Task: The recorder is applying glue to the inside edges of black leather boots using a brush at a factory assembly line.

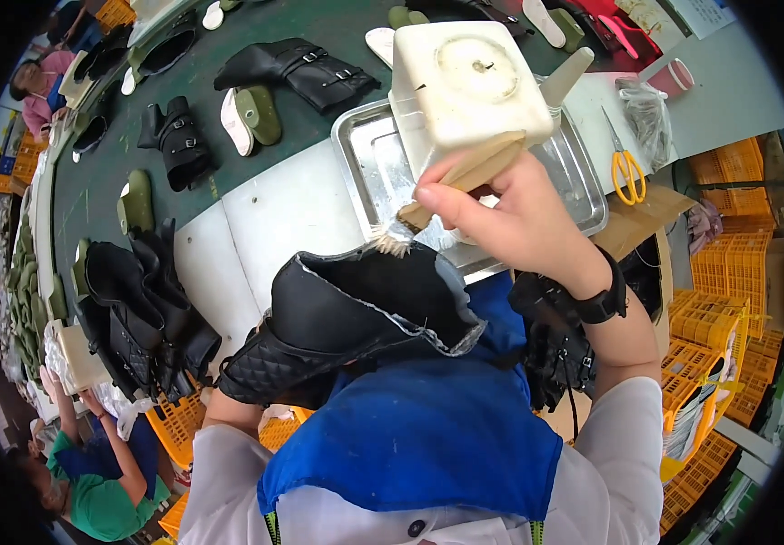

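Observation:
My right hand (501,204) is closed around the wooden handle of a flat brush (478,168). The brush's pale bristles (394,240) are at the top rim of a black boot upper (347,304), which lies across in front of my chest. The upper's opening faces up and shows a rough grey edge, and part of it is quilted. My left forearm (227,411) runs under the upper, which hides that hand and its fingers. Just beyond the brush, a boxy white plastic container (474,91) stands in a shallow metal tray (348,150).
Orange-handled scissors (628,174) lie right of the tray. Black boots (178,145) and olive shoe lasts (258,116) are spread over the green work surface (201,68). More black boots (142,318) hang at left. Orange crates (728,263) are stacked at right. Co-workers sit at left.

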A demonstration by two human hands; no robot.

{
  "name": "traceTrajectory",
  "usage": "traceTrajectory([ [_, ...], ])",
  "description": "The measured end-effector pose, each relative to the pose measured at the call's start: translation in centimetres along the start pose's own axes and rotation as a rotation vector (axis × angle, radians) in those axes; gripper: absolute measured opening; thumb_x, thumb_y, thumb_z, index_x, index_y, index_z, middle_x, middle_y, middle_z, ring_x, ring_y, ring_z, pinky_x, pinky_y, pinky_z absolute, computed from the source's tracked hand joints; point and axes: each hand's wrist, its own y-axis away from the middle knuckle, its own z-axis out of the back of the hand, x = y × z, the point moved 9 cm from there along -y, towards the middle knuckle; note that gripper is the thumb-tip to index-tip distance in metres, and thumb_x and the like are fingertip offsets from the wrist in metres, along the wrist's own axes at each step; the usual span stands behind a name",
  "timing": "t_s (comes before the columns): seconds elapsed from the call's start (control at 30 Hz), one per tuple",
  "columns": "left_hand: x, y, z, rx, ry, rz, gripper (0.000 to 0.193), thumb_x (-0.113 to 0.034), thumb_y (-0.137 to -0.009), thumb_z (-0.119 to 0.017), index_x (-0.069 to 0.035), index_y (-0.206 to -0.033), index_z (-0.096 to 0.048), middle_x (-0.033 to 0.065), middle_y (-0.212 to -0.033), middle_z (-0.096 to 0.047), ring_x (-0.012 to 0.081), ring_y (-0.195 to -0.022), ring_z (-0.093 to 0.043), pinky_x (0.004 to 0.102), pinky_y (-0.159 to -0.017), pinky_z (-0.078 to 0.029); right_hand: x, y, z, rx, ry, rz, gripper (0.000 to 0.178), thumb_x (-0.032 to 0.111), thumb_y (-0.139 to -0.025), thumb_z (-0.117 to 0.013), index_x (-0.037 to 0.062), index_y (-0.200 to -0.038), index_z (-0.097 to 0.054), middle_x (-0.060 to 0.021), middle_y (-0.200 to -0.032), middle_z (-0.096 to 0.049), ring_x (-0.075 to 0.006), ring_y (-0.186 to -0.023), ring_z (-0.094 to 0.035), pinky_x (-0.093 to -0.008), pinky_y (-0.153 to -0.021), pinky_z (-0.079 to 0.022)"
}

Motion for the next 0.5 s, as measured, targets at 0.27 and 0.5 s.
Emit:
traceTrajectory([
  [0.27, 1.1, -1.0, -1.5, 0.026, 0.063, 0.022, 0.051, -0.014, -0.071, -0.069, 0.000, -0.116, -0.050, 0.0097, -0.110, -0.057, 0.0173, -0.098, -0.055, 0.0294, -0.086, -0.043, 0.9, 0.2, -0.5, 0.112, 0.320, 0.153, 0.015, 0.014, -0.079, -0.061, -0.0013, -0.080, -0.063, -0.0038, -0.063, -0.059, -0.0073, -0.052, -0.050, -0.0231, -0.048, -0.040],
  [0.5, 2.0, -0.7, -1.3, 0.057, 0.114, 0.033, 0.053, -0.015, -0.070, -0.070, -0.001, -0.117, -0.050, 0.0095, -0.111, -0.056, 0.0177, -0.099, -0.055, 0.0295, -0.088, -0.042, 0.5, 0.8, -0.9, -0.022, -0.117, 0.106, 0.010, 0.009, -0.078, -0.062, -0.0004, -0.081, -0.063, -0.0029, -0.064, -0.060, -0.0065, -0.053, -0.050, -0.0212, -0.048, -0.039],
])
